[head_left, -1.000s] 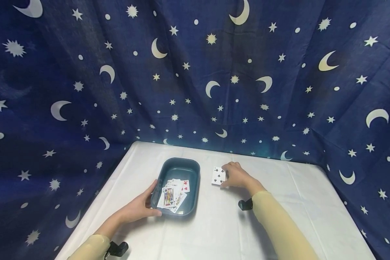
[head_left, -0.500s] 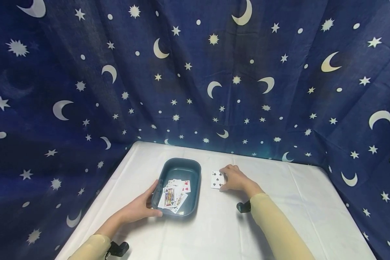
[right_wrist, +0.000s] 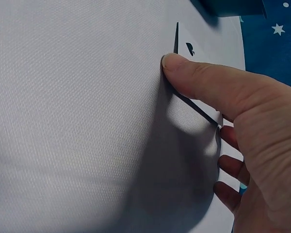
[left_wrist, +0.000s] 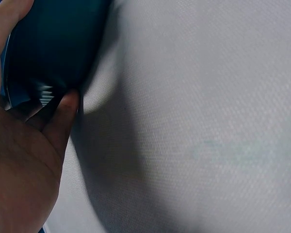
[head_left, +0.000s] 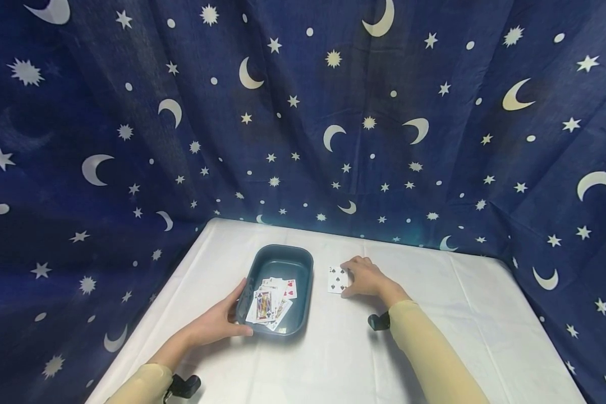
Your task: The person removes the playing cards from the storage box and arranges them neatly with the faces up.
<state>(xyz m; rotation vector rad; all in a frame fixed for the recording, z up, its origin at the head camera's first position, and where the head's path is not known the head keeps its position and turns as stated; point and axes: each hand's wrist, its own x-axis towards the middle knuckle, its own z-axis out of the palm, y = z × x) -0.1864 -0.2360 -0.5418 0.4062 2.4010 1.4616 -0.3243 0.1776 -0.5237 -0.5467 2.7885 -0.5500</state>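
My left hand [head_left: 217, 324] grips the left side of a dark teal plastic tub [head_left: 307, 292], thumb at the near corner and fingers along the wall. In the left wrist view the tub [left_wrist: 63, 43] fills the top left, beside the thumb and fingers. Several playing cards [head_left: 270, 303] lie face up in a loose pile inside, a face card on top. To the right of the tub, my right hand [head_left: 367, 279] pinches a spade playing card [head_left: 336, 279] between thumb and fingers. The right wrist view has the thumb on the corner of this card [right_wrist: 186, 39], close over the cloth.
A white cloth [head_left: 313, 365] covers the table. Behind and at both sides hangs a dark blue curtain [head_left: 303, 140] with moons and stars. Black wrist camera mounts [head_left: 184, 387] stick out beside both forearms.
Since a second ago my right hand and the spade card have shifted slightly toward me, then stayed still. My left hand keeps its hold on the tub. The view has shifted slightly.
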